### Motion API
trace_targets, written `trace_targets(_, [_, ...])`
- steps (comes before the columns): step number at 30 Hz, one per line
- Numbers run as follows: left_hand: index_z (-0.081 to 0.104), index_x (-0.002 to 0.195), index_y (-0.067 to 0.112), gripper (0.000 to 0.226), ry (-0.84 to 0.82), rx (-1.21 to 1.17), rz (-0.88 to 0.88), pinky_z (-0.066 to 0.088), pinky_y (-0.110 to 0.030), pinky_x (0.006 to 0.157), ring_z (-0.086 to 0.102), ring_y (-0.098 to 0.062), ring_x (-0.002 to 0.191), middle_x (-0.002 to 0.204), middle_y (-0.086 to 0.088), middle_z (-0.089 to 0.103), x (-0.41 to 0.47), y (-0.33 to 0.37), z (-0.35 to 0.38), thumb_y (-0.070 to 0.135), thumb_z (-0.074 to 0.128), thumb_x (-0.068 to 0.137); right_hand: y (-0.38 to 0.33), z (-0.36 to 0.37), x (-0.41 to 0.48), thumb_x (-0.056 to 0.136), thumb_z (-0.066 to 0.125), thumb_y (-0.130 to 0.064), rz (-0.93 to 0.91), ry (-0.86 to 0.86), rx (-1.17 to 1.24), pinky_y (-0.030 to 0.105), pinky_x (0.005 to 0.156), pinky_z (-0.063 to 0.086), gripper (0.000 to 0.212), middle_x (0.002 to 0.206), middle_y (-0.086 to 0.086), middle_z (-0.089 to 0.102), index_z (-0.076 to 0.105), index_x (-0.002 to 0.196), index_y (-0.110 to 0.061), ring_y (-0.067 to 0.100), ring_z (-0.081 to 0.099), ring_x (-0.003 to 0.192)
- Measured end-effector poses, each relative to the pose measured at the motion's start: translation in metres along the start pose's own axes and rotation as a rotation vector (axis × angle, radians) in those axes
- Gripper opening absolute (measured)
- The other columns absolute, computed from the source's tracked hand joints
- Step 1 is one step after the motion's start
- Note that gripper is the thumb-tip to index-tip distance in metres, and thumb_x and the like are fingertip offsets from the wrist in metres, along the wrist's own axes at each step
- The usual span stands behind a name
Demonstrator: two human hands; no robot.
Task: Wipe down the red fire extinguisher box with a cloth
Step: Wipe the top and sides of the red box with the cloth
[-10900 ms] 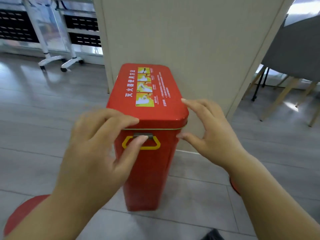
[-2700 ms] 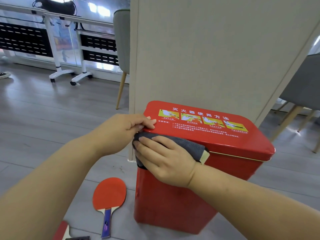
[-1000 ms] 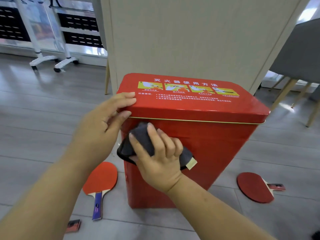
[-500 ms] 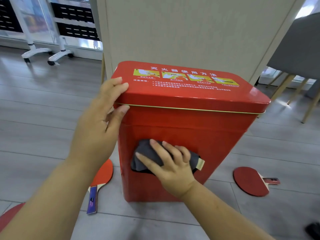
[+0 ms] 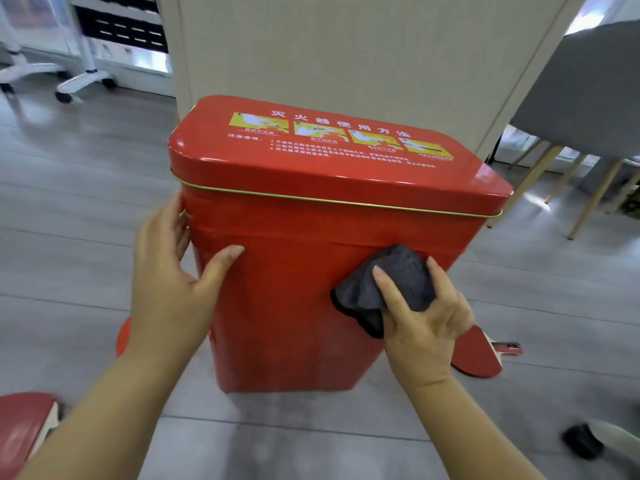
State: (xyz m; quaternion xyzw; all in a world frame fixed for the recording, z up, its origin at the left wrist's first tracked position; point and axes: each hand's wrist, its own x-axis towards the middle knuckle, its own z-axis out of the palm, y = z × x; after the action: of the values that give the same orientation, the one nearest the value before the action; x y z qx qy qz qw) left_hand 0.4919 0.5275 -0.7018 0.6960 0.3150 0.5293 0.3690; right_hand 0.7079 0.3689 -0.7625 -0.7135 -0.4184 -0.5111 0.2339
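Note:
The red fire extinguisher box (image 5: 294, 306) stands upright on the grey floor, its lid printed with yellow instruction pictures. My right hand (image 5: 422, 330) holds a bunched dark grey cloth (image 5: 401, 282) between thumb and fingers and presses it on the right part of the box's front face, just under the lid band. My left hand (image 5: 169, 282) braces the front left corner below the lid, with the thumb lying on the front face and the fingers along the left side.
A beige pillar (image 5: 346, 57) rises right behind the box. Red table tennis paddles lie on the floor at the right (image 5: 481, 358), at the bottom left (image 5: 24, 420) and behind my left forearm. A grey chair (image 5: 588, 98) stands at the right, a wheeled white stand (image 5: 79, 81) at the far left.
My right hand has carried the cloth rightward and a little up across the front face. My left hand has slid from the lid's corner down to the box's left corner.

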Motion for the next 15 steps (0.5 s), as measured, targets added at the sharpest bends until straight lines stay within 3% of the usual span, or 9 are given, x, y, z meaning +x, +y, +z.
trace_targets(3, [0.038,0.133,0.036,0.067,0.033,-0.093,-0.071,0.044,-0.023,0.1,0.05,-0.003,0.121,0.129,0.018,0.048,-0.005,0.0,0.008,0.024,0.072,0.078,0.001,-0.004,-0.009,0.087,0.056,-0.02,0.245,-0.082,0.13,0.052,0.092,0.036,0.064,0.131,0.016,0.033,0.028,0.136,-0.051,0.036,0.039,0.112])
trace_targets(6, [0.04,0.125,0.04,0.058,0.053,-0.133,-0.114,0.047,-0.012,0.09,0.056,0.005,0.11,0.109,0.04,0.053,-0.007,0.001,0.009,0.026,0.071,0.077,-0.004,0.001,-0.013,0.088,0.046,-0.02,0.434,-0.077,0.246,0.049,0.097,0.035,0.06,0.13,0.018,0.031,0.024,0.138,-0.046,0.035,0.036,0.111])
trace_targets(10, [0.042,0.125,0.037,0.058,0.077,-0.099,-0.131,0.046,-0.005,0.081,0.058,0.002,0.106,0.112,0.027,0.055,-0.006,-0.001,0.006,0.021,0.073,0.078,-0.022,0.009,-0.013,0.091,0.042,-0.028,0.644,-0.062,0.361,0.056,0.098,0.034,0.057,0.129,0.026,0.034,0.018,0.141,-0.041,0.03,0.034,0.11])
trace_targets(15, [0.041,0.119,0.037,0.054,0.055,-0.079,-0.153,0.047,-0.003,0.077,0.058,0.001,0.106,0.12,0.014,0.054,-0.006,0.002,0.003,0.026,0.073,0.077,-0.043,0.022,-0.011,0.097,0.035,-0.031,0.632,0.018,0.284,0.049,0.095,0.029,0.054,0.132,0.011,0.023,0.01,0.144,-0.024,0.031,0.033,0.105])
